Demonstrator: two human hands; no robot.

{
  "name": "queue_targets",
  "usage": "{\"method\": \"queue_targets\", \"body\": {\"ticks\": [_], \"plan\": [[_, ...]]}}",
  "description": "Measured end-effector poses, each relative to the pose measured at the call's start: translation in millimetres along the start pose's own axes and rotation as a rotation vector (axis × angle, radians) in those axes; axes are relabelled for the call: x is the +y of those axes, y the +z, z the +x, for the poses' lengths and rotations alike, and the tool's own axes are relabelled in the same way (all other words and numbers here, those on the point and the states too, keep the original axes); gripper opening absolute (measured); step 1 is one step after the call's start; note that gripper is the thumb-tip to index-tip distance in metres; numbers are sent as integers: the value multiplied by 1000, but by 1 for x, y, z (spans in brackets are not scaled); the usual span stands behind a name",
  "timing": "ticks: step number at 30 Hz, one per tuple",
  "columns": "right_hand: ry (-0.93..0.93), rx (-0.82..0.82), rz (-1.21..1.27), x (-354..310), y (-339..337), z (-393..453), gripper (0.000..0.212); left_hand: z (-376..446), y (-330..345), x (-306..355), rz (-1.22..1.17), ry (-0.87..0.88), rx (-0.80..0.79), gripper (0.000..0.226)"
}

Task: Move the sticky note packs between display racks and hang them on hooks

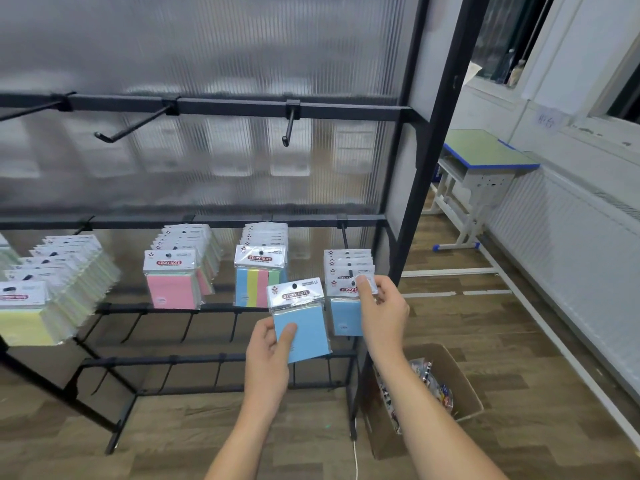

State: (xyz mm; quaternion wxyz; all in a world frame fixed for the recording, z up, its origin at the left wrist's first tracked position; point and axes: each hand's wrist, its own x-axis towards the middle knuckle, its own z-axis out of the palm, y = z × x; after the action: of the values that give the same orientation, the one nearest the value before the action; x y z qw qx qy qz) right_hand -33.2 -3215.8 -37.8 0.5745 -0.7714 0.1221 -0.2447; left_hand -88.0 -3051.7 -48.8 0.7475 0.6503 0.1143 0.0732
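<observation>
The left hand (268,355) grips a blue sticky note pack (299,322) by its lower left corner: the thumb lies across the blue front face and the other fingers curl behind it. The pack stands upright, tilted slightly, in front of the rack and free of any hook, with its punched hanging hole at the top of the white "STICKY NOTE" header card.

The right hand (381,311) is just beside it, to the right. Its thumb presses on the header card of the front pack in a row of blue sticky note packs (346,292) hanging on the rightmost hook (344,237) of the middle rail, and its fingers wrap round the right edge of that front pack, so it pinches the card near the hook's tip. The held pack's right edge overlaps the hanging row's left side.

Further left on the same rail hang a row of striped multicolour packs (260,271), a row of pink packs (173,278), and a long row of yellow packs (38,299) at the left edge. The upper rail carries bare hooks (289,128). Behind the black metal rack (433,140) is a ribbed translucent panel.

On the wooden floor to the right of the rack stands an open cardboard box (460,382) with assorted packets inside, and further back a school desk (485,157) with a green top and blue edging stands by the wall.
</observation>
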Motion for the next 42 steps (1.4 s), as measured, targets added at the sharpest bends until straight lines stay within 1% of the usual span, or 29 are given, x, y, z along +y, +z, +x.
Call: {"method": "queue_targets", "body": {"ticks": [2,4,7,9,10,11,13,15,16,19,22,24,27,30,32,35,39,42], "plan": [[-22,20,-2,3,-1,-3,14,0,0,1,10,4,-6,8],[1,45,-3,1,0,-1,15,1,1,1,16,4,-13,8],[38,56,3,-7,8,13,26,1,3,0,26,9,-28,8],[29,55,-30,-11,13,23,35,0,4,-1,28,4,-39,9],[29,45,-41,-12,13,26,34,0,5,-1,29,1,-46,9],[32,36,-38,-10,13,26,28,-1,6,-1,31,-2,-52,9],[57,36,-6,-5,7,18,7,-2,7,-2,33,-6,-64,10],[99,71,50,0,-1,-1,20,-2,10,-3,25,-1,-78,10],[126,69,71,2,-5,-11,22,-3,12,-3,22,4,-87,9],[201,-65,157,4,-6,-29,26,-7,22,-7,38,13,-160,10],[190,-136,184,4,-8,-25,42,-14,30,-11,86,6,-269,12],[151,-122,191,4,-11,-23,48,-13,28,-12,171,42,-308,10],[98,-107,177,3,-15,-21,54,-3,12,-12,466,209,-292,3],[83,-103,165,-1,-12,-15,43,10,-9,-7,801,337,-198,3],[85,-76,147,-3,-9,-9,36,15,-17,-1,928,362,-143,7],[79,-27,104,-4,-6,-1,30,19,-21,3,957,364,-101,10],[61,-21,60,-13,-6,3,24,18,-23,4,959,321,-103,11],[35,-14,32,-12,-4,0,26,17,-25,3,957,315,-105,12]]}}
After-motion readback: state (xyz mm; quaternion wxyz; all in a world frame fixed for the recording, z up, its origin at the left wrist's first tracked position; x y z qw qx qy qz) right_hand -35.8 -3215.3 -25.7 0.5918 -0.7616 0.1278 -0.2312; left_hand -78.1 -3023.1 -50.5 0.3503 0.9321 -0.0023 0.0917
